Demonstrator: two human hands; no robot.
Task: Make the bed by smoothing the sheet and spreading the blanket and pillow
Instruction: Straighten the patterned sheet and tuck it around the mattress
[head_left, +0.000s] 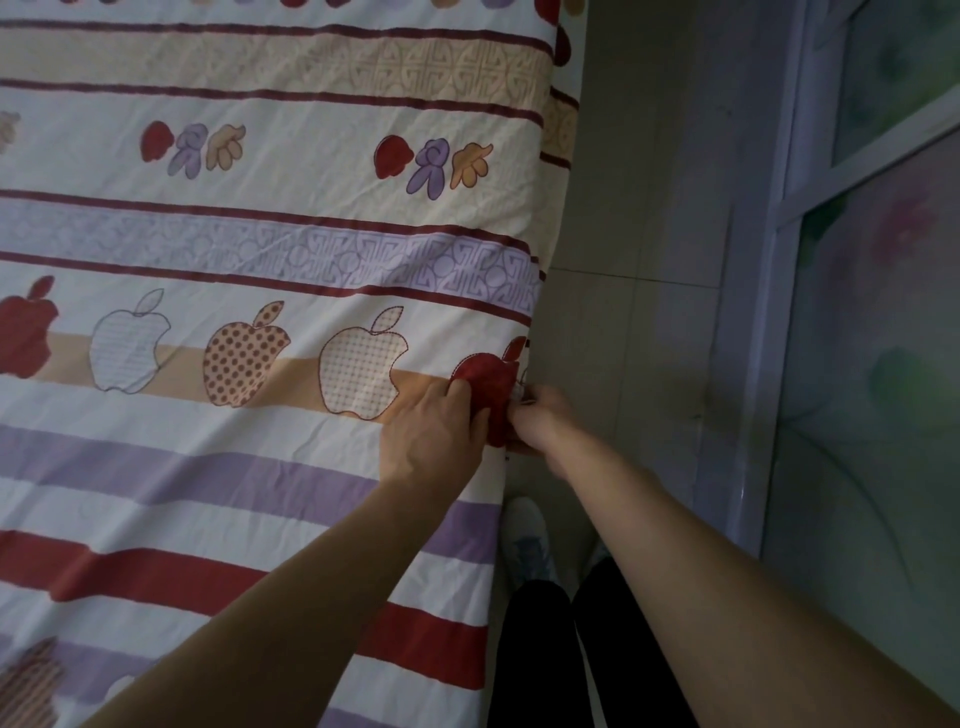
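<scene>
Left hand (436, 431) lies on top of the bed at its near side edge, fingers curled into the sheet (260, 218) and bunching a fold at the red apple print. Right hand (543, 413) is just beside it, over the edge, fingers closed round the hanging border of the same sheet; its fingertips are partly hidden, so how much cloth it holds cannot be told. The two hands nearly touch, with the gathered fold between them. The sheet covers the whole visible bed top, mostly flat, with shallow creases running out from the grip and across the purple and red stripes nearer the person. Judged step: pulling the side edge taut or tucking it.

- **Risk 1:** a pull from one small point would likely drag the striped pattern askew and set new diagonal creases, since the cloth is held only there.
- **Risk 2:** letting go of the bunch without spreading it would leave a ridge at the edge.
- **Risk 3:** the person's shoes (524, 535) stand close against the bed on the tiled floor (623, 208), so a hanging border could be trodden on.

Blanket and pillow: not in view. Containers: none seen, so no contents to report. A frosted patterned glass panel (883, 260) stands beyond the floor strip.
</scene>
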